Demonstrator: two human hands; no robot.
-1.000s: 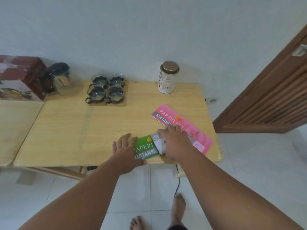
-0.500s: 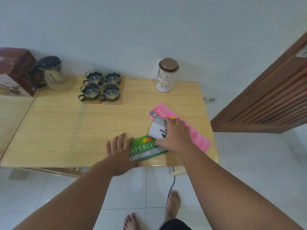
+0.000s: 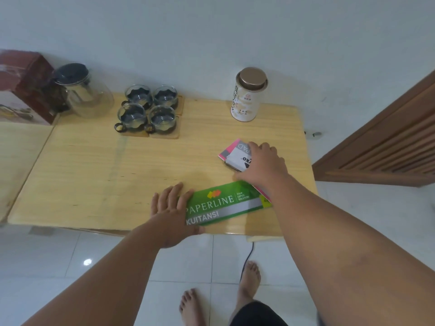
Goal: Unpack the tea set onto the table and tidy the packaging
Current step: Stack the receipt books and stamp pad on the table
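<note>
Hands lie flat: left hand [image 3: 171, 211] on green receipt book [image 3: 226, 203] (near the table [image 3: 94, 172] edge), right hand [image 3: 261, 167] on white pad [image 3: 237, 156]; a careless shove could drop the book.

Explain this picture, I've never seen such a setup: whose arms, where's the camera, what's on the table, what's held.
There is no machine here. A person wears one camera on the head, looking down at their own arms. The left hand presses flat on a green receipt book. The right hand rests on a white pad lying on a pink book. Nothing is lifted off the table. Farther back stand a glass teapot, four glass cups, a tin and a red box.
</note>
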